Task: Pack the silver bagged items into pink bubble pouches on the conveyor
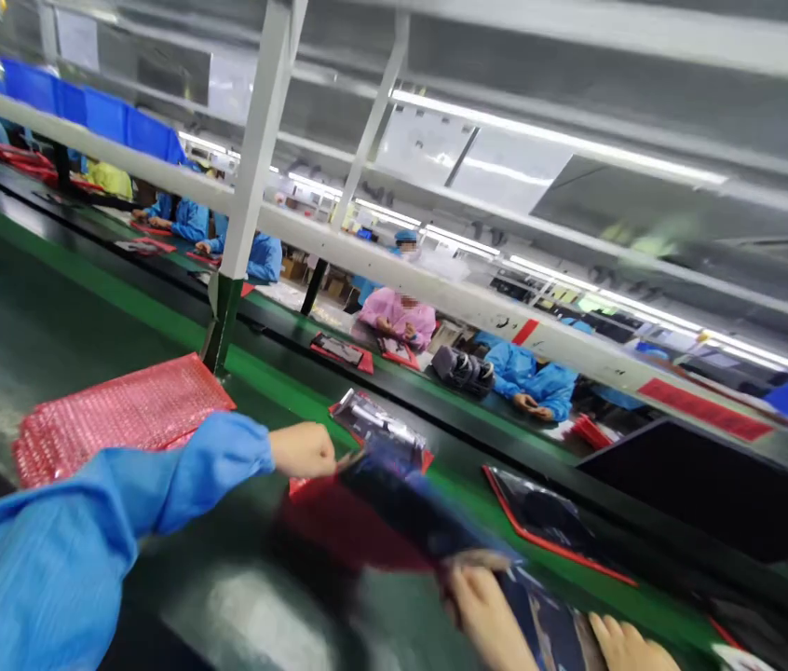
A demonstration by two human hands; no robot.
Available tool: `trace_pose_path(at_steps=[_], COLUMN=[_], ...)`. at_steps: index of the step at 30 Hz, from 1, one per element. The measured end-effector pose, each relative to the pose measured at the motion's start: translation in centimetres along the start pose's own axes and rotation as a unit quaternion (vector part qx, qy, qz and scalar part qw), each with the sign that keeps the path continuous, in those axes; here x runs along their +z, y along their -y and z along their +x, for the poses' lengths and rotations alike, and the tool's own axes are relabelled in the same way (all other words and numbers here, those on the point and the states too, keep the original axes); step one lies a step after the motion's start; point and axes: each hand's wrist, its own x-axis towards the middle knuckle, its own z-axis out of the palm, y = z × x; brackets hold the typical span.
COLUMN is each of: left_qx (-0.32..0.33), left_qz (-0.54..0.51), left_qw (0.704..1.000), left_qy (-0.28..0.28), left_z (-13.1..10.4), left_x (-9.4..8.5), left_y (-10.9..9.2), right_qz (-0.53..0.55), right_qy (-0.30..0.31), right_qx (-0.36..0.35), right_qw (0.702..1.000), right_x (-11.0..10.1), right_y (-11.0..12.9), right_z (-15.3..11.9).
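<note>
Head view, left hand (303,449): you pinch the dark pouch (394,499).
Right hand (484,610): grasps the pouch's near end.

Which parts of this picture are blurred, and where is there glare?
Head view: the dark item between the left hand and right hand is smeared by motion; the overhead lamps streak; glare whitens the belt; the red bags stay fairly sharp; the whole frame is tilted.
</note>
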Motion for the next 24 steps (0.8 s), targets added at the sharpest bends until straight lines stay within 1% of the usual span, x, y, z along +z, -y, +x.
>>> trace_pose_path(at_steps=[2,4,5,6,8,9,12,14,18,20,22,24], left_qx=[0.013,0.024,0.029,0.034,0.040,0.041,0.040,0.040,0.046,0.052,0.054,0.055], left_qz=[-0.025,-0.052,-0.065,-0.079,-0.107,-0.121,-0.151,-0.166,-0.183,-0.180,-0.173,-0.163], left_qw=[1.000,0.998,0.997,0.996,0.993,0.992,0.988,0.985,0.981,0.980,0.979,0.978], left_qy=[0.012,0.021,0.026,0.031,0.029,0.022,-0.011,-0.026,-0.054,-0.071,-0.091,-0.114], left_z=[0.8,1.0,1.0,0.9,0.8,0.8,1.0,1.3,1.8,2.1,2.6,3.4], left_x=[-1.6,-2.9,-3.5,-4.1,-5.1,-5.5,-6.3,-6.8,-7.6,-7.6,-7.5,-7.8], left_y=[-0.5,-0.9,-1.1,-1.2,-1.2,-1.2,-0.8,-0.5,0.0,0.5,1.1,1.4], right_qz=[0.070,0.151,0.187,0.211,0.236,0.241,0.250,0.254,0.251,0.238,0.218,0.214], right_qy=[0.022,0.035,0.026,0.010,-0.028,-0.036,-0.031,-0.036,-0.042,-0.054,-0.058,-0.062], right_qx=[0.078,0.163,0.193,0.208,0.208,0.199,0.184,0.194,0.170,0.159,0.162,0.158], right_qw=[0.994,0.974,0.963,0.955,0.949,0.949,0.950,0.947,0.952,0.957,0.961,0.962], right_x=[-0.4,-2.0,-2.9,-3.7,-4.9,-5.2,-5.4,-5.3,-4.7,-4.0,-3.2,-2.5], right_y=[1.6,3.4,4.4,5.4,7.3,8.1,9.9,10.5,10.8,10.5,10.3,10.7], right_z=[1.3,2.9,3.6,4.3,5.4,5.9,6.9,7.7,9.3,9.9,10.8,11.8])
